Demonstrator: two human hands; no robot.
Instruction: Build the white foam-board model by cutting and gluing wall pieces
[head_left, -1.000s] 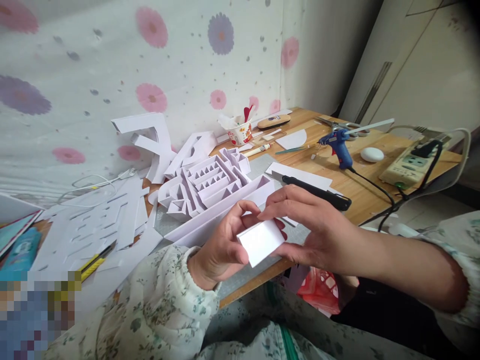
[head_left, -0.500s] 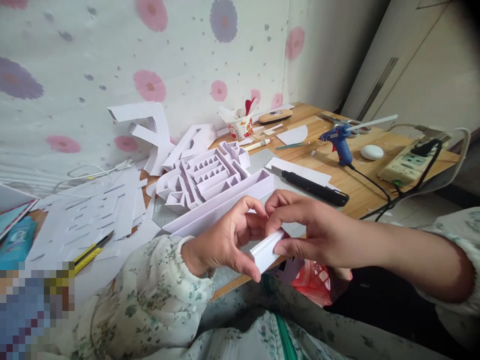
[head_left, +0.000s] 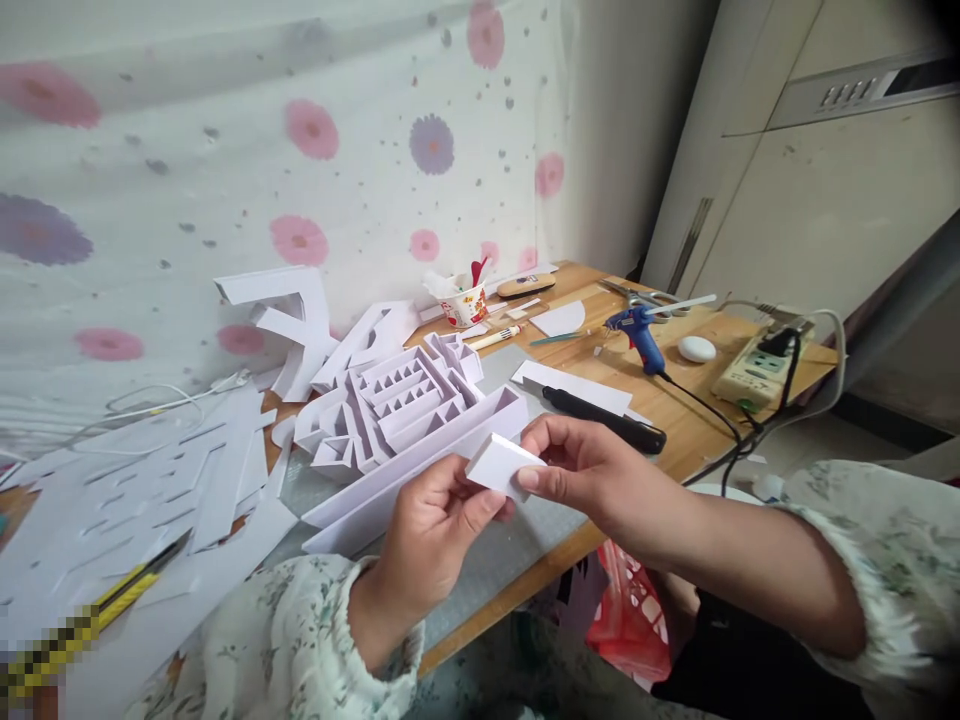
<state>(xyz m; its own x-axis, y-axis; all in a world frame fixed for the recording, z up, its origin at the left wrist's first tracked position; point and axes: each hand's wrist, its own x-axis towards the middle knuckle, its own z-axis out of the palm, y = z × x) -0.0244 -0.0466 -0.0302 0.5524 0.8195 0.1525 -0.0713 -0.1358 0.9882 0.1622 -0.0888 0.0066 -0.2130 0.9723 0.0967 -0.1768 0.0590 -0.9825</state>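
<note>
A small white foam-board piece (head_left: pixel 501 464) is pinched between both hands above the near edge of the table. My left hand (head_left: pixel 442 520) grips its lower left side between thumb and fingers. On its right end, the thumb and fingers of my right hand (head_left: pixel 581 462) are closed. Just behind the hands lies a long white board channel (head_left: pixel 427 470). Beyond that sits a white structure of many small compartments (head_left: pixel 412 395), resting on a grey cutting mat (head_left: pixel 499 370).
A black-handled knife (head_left: pixel 604 415) lies right of the hands, with a blue glue gun (head_left: pixel 637 338) and a power strip (head_left: pixel 750 375) farther right. Cut white sheets (head_left: pixel 157 490) and a yellow utility knife (head_left: pixel 105 610) are at left. A paper cup (head_left: pixel 463 305) stands behind.
My view has tilted up and turned right. Both hands have turned the foam-board piece so that its broad face shows, and my left-hand fingers have drawn in around its lower edge.
</note>
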